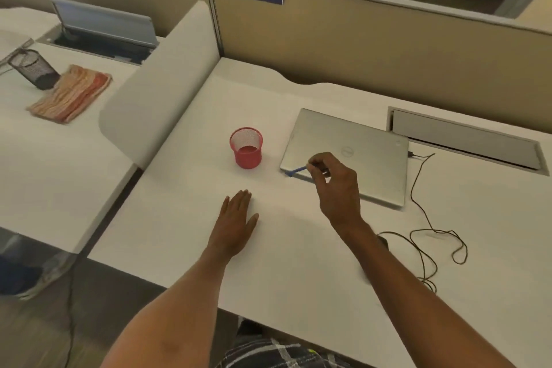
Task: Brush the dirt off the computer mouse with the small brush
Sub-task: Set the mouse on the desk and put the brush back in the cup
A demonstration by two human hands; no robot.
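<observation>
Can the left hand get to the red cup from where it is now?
Probably yes. The left hand lies flat on the desk, and the red cup stands just beyond its fingertips with only bare desk between them. The right hand, holding the brush, is off to the side.

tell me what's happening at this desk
A person at a white desk holds a small blue brush pinched in the right hand, just above the corner of a closed silver laptop. The left hand lies flat and empty on the desk near a red mesh cup. The mouse is mostly hidden behind the right forearm, so no brushing yet.
</observation>
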